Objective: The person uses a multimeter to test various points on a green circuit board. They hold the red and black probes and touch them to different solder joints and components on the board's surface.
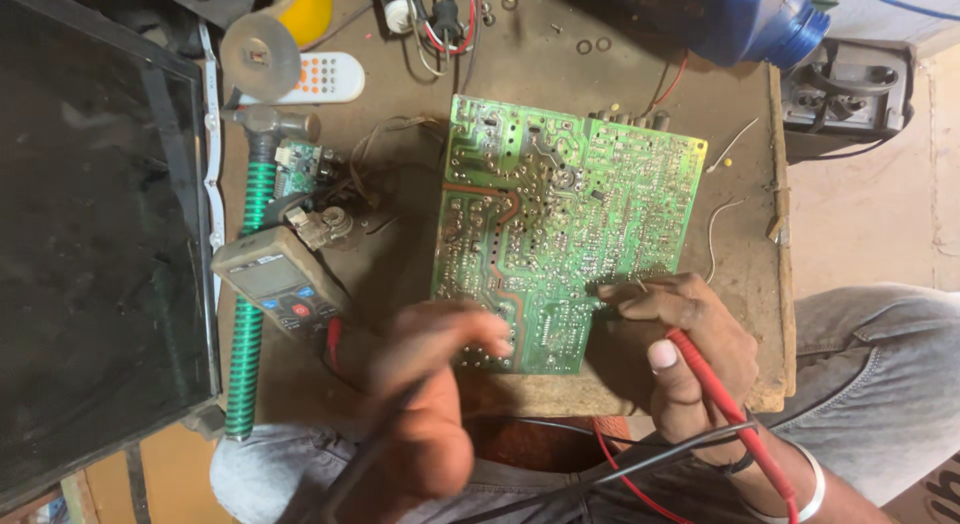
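Note:
A large green circuit board (560, 224) lies solder side up on a worn brown table (400, 254). My right hand (690, 354) grips a red test probe (725, 399) and presses its tip on the board's near right edge. My left hand (430, 404), blurred by motion, holds a black probe lead (375, 449) near the board's near left corner. A grey multimeter (280, 281) with blue and red buttons rests to the left of the board, its leads running toward my hands.
A hammer with a green ribbed handle (250, 274) lies at the left beside a dark flat screen panel (95, 234). A white remote (320, 79), a small green board (295, 169), loose wires, a blue jug (760, 24) and a grey device (850, 84) crowd the far side.

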